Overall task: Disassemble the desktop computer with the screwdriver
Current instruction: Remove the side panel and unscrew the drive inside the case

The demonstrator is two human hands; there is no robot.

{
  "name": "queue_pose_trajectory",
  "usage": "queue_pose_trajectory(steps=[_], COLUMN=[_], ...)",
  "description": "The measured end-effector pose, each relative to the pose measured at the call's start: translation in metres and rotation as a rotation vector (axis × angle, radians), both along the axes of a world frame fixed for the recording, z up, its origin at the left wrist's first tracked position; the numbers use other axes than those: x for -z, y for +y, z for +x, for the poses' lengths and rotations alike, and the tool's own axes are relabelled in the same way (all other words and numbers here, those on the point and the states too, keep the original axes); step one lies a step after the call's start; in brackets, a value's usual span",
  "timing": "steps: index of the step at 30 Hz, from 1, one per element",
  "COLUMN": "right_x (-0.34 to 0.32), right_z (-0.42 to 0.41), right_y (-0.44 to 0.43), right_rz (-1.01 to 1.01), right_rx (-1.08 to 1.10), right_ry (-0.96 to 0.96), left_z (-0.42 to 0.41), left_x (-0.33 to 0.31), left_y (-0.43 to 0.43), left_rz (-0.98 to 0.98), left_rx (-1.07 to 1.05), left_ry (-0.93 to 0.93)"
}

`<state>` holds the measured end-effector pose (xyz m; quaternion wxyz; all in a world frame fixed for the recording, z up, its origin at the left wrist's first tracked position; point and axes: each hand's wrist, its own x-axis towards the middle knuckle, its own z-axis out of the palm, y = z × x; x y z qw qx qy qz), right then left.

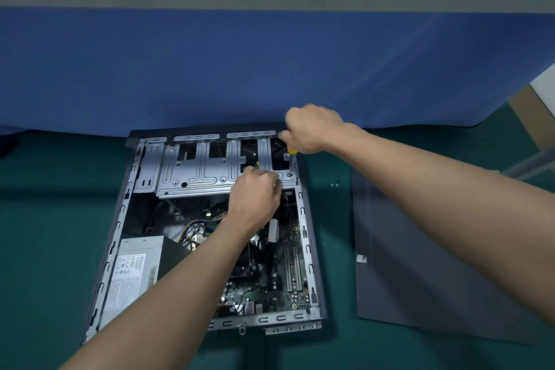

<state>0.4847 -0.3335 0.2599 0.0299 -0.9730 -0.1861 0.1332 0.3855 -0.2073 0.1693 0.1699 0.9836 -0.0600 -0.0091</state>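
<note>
While the side panel [420,264] already lies flat on the green surface [45,234], just to the right of the case, the desktop computer [210,321] itself is only partly stripped. Two small screws [334,185] sit loose on the surface between case and panel, so some fasteners are out. Inside, the drive cage [192,171], the power supply [135,267] and the motherboard [285,288] with its cables are all still in place. By my judgement the job is at an early stage, with the cage being freed now and the rest still to come.

The computer lies on its side with the open face up. Its long axis runs from the near edge of the surface towards the far edge, skewed slightly to the left at the near end. The cage end lies at the far edge, against the blue partition [210,69].

The right hand [312,129] is closed round the yellow handle of the screwdriver [290,156], over the far right corner of the case. The tool stands steeply, handle up and tip down, and the tip appears to meet a screw at the right end of the cage.

The left hand [255,198] rests on the near right part of the cage with its fingers curled. Whether they grip the cage or only steady it, I cannot tell.
</note>
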Motion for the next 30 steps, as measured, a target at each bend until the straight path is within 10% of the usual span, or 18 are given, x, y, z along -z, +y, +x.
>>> queue_pose_trajectory(steps=[30], right_x=[0.0], right_z=[0.001], right_y=[-0.009], right_rz=[0.082], right_rx=[-0.067], right_ry=[0.082], left_z=[0.025], left_x=[0.021], left_y=[-0.019], left_rz=[-0.161], left_rx=[-0.223], left_ry=[0.075])
